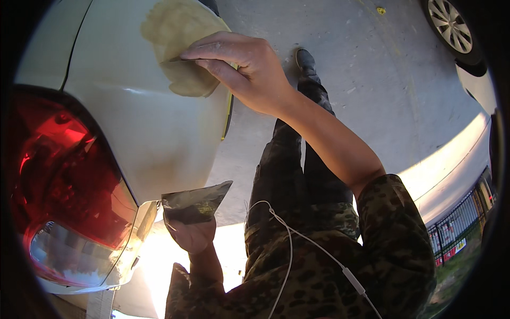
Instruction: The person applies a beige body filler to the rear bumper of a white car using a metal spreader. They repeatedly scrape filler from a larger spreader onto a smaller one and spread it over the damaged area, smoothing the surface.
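My right hand (pixel 247 66) pinches a thin, dark-edged filler spreader (pixel 184 59) between thumb and fingers. Its edge lies against a tan filler patch (pixel 178 24) on the white car panel (pixel 138 122); the patch looks smeared, with a darker, greener zone under the spreader. Lower down, my left hand (pixel 192 234) grips a flat, roughly four-sided plate (pixel 197 201) that looks like a filler mixing board, dull and streaked. The plate stands near the panel's lower edge, beside the tail light; whether it touches the car I cannot tell. Most of the left fingers are hidden behind it.
A red and clear tail light (pixel 69 170) fills the left side. Yellow tape (pixel 229 114) shows along the panel's right edge. A white cable (pixel 291 234) hangs across my camouflage clothing. Another car's wheel (pixel 450 25) stands on the grey floor (pixel 372 80) at upper right.
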`<state>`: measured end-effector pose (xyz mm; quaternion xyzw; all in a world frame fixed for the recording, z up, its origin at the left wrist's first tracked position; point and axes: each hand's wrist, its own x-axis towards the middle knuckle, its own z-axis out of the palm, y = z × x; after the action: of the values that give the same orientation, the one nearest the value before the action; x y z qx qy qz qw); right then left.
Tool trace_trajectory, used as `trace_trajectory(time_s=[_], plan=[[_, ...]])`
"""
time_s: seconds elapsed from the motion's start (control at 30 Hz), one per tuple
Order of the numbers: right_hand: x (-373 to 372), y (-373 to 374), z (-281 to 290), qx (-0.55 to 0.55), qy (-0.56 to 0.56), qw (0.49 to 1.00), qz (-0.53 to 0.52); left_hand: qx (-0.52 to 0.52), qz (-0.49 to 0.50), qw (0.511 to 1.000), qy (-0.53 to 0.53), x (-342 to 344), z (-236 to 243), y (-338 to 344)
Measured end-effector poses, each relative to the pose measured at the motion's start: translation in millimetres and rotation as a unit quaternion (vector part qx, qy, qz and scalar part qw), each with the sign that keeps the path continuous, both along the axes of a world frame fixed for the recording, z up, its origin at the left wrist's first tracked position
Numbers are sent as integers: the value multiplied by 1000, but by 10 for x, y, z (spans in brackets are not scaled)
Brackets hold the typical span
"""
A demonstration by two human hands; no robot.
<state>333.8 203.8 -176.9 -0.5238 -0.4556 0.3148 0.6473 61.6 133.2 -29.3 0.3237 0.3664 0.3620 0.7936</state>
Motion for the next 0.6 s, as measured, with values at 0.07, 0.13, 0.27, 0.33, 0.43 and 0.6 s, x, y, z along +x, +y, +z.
trace_trajectory(time_s=[0.07, 0.13, 0.27, 0.33, 0.43, 0.6], plan=[[17, 51, 62, 10, -20, 999, 28, 2, 1, 1000, -1, -17, -2, -2], [10, 11, 115, 19, -28, 998, 47, 5, 5, 1000, 2, -39, -6, -4], [-80, -239, 160, 34, -30, 998, 45, -5, 6, 1000, 5, -81, -23, -4], [-78, -350, 101, 39, -38, 998, 40, -24, 15, 1000, 7, -63, -36, -13], [-122, -505, -5, 36, -46, 998, 38, -17, 10, 1000, 17, -31, -27, -9], [-73, -594, -145, -15, -10, 999, 44, -12, 4, 1000, 13, -40, 6, 47]])
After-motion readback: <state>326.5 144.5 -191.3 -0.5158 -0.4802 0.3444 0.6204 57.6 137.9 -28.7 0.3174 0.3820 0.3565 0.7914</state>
